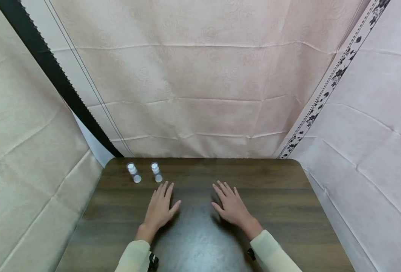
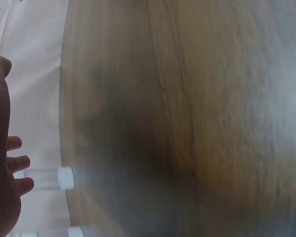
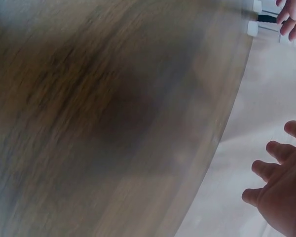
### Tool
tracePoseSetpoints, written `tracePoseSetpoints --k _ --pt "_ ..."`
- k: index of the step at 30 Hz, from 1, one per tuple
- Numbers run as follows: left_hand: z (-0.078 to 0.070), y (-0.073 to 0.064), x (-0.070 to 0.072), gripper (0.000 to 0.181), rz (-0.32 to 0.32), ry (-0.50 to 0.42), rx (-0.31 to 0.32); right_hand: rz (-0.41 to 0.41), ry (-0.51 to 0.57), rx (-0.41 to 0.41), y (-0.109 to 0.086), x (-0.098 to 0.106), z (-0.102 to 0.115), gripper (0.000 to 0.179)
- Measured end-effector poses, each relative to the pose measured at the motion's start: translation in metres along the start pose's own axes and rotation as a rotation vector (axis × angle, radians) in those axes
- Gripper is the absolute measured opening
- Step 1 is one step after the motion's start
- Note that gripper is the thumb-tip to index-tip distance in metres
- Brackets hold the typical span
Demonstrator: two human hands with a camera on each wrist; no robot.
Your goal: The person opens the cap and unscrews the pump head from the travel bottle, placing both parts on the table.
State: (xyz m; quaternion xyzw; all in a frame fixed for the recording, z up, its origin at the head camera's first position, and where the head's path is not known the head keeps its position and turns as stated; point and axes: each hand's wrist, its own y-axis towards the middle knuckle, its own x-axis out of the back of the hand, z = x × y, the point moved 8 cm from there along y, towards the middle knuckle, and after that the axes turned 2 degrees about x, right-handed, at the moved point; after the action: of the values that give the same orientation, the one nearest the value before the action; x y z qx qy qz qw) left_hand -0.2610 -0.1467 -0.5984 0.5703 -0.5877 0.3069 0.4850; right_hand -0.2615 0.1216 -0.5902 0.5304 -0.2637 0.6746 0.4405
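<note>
Brown counter [image 1: 289, 219] has two small bottles [image 1: 134, 173] [image 1: 156, 172] at its far left; left hand [image 1: 159, 207] and right hand [image 1: 234, 207] have fingers extended, holding nothing; any reach toward bottles should be slow, to avoid tipping

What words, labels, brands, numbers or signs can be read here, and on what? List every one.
None can be read.
Left container and right container: any marking is too small to read.
Black item at the left sleeve: too small to tell.
Patterned border: flowers, no writing visible.
</note>
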Motion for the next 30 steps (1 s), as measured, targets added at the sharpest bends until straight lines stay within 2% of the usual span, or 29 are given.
tracePoseSetpoints --k 5,10,17,24,30 --pt "0.016 0.0 0.007 0.074 -0.036 -0.036 0.029 0.008 0.018 0.009 0.003 -0.004 0.005 0.069" --pt "0.038 0.002 0.013 0.074 -0.062 -0.083 0.09 -0.002 0.074 0.017 0.004 -0.005 0.011 0.068" --pt "0.061 0.008 0.015 0.078 -0.052 -0.173 0.18 0.013 0.107 0.046 0.01 -0.006 0.024 0.067" --pt "0.077 0.019 0.015 0.082 -0.071 -0.312 0.266 0.043 0.131 0.09 0.017 -0.012 0.043 0.067" --pt "0.091 0.032 0.011 0.08 -0.091 -0.471 0.352 0.06 0.086 0.138 0.02 -0.021 0.053 0.067"
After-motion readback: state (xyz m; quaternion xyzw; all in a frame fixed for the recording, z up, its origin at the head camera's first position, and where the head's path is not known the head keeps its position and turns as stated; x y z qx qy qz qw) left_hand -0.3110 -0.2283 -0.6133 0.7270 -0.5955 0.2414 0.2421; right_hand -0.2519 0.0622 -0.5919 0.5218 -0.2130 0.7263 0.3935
